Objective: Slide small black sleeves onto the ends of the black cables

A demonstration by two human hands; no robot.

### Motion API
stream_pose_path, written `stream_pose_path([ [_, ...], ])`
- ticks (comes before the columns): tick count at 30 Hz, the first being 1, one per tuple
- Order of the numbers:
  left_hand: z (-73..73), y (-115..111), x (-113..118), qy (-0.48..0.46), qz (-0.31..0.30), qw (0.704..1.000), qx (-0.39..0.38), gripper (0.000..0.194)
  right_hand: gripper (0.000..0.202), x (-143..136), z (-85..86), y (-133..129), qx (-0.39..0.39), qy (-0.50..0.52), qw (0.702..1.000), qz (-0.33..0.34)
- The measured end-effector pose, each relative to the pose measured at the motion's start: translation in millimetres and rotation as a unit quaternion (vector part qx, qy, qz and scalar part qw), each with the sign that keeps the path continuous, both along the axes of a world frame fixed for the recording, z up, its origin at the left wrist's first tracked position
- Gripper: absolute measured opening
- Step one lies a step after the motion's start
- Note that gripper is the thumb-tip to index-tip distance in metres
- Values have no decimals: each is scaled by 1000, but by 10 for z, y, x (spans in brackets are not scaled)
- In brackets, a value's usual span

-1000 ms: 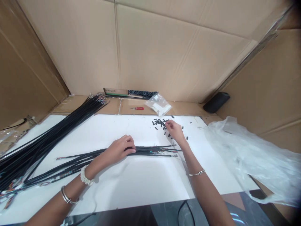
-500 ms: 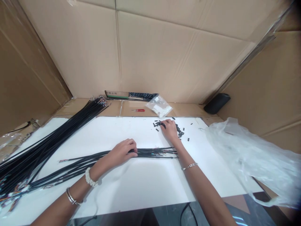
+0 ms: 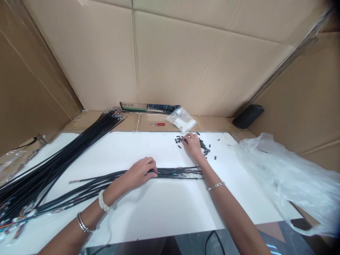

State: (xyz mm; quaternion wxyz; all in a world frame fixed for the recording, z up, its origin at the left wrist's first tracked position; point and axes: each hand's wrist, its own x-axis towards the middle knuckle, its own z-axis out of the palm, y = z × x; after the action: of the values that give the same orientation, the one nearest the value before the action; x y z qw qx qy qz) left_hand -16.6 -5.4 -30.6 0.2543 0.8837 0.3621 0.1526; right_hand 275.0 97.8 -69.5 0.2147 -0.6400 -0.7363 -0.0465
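Observation:
My left hand [image 3: 141, 170] lies over a thin bundle of black cables [image 3: 172, 173], its fingers and thumb closed around them. Stripped ends with fine coloured wires fan out at the bundle's right, close to my right forearm. Farther back on the white table, my right hand [image 3: 193, 144] is down among small short black tube pieces [image 3: 205, 148]. Its thumb and fingers are curled together on a dark piece, partly hidden by the hand. More of these pieces lie scattered on both sides of it.
A thick bundle of black cables [image 3: 71, 148] runs along the left side. Behind are red-handled snips [image 3: 159, 124], a clear bag [image 3: 183, 120] and a cardboard strip [image 3: 132, 106]. A black roll [image 3: 248, 116] and a large plastic bag [image 3: 289, 180] lie right, within cardboard walls.
The whole view has shifted slightly. My left hand keeps its hold on the cables, and my right hand stays at the black pieces, its fingers moving only a little.

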Motion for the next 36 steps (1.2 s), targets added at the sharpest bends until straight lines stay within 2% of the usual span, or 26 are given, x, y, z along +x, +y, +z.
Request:
stream_pose_path([
  [8, -2, 1, -6, -11, 0, 1000, -1, 12, 14, 4, 106, 106, -17, 28, 999, -33],
  [15, -24, 3, -9, -21, -4, 1000, 3, 11, 10, -147, 179, 178, -55, 23, 997, -55],
  [22, -30, 3, -10, -17, 0, 1000, -6, 9, 16, -239, 239, 161, -77, 15, 997, -29],
  [28, 26, 27, -29, -34, 3, 999, -38, 15, 21, -270, 181, 220, -88, 67, 994, -10],
  [30, 56, 111, -114, -42, 46, 998, -26, 20, 21, -254, 168, 226, -88, 104, 991, -5],
  [32, 78, 246, -280, -34, 145, 988, 29, 22, 20, -219, 170, 213, -83, 152, 985, 0],
  [34, 86, 400, -521, 22, 273, 955, 116, 22, 19, -176, 186, 179, -76, 212, 974, 6],
  [36, 77, 532, -795, 103, 395, 896, 173, 26, 19, -144, 211, 129, -75, 282, 956, 17],
])
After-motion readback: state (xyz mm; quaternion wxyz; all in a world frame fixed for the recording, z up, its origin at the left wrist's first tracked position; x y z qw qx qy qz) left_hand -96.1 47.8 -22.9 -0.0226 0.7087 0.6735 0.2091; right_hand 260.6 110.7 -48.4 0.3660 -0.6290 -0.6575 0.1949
